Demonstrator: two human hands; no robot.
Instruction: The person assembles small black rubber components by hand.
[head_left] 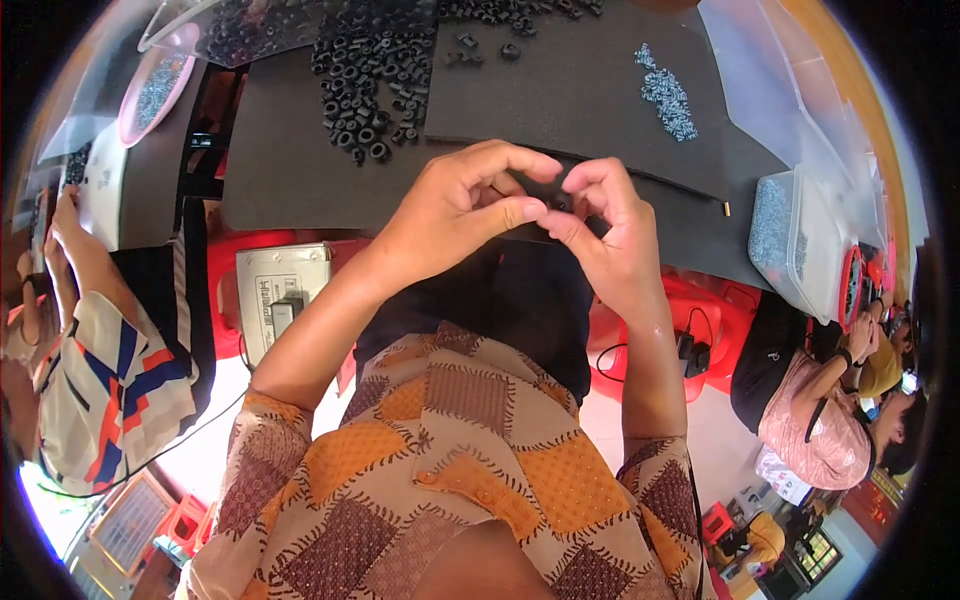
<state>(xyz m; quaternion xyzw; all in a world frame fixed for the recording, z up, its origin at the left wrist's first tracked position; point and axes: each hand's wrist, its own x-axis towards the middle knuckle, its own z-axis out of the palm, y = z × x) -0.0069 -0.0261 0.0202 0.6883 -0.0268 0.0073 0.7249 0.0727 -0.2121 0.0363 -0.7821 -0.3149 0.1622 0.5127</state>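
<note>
Over the near edge of the dark table [290, 160], both my hands meet around a small black plastic part [562, 203], mostly covered by fingers. My left hand [470, 195] has its thumb and forefinger curled in against it from the left. From the other side my right hand [605, 215] pinches it between thumb and fingers. Beyond my left hand spreads a pile of black ring-shaped plastic parts [365, 85]. Past my right hand, small silvery metal pieces [668, 100] lie in a loose heap on a dark board [570, 110].
A clear plastic tub [785, 245] of small metal pieces stands at the right edge. At the far left sits a pink basin [130, 115] with similar pieces. A small brass-coloured piece [727, 209] lies near the board's corner. Other people work at both sides.
</note>
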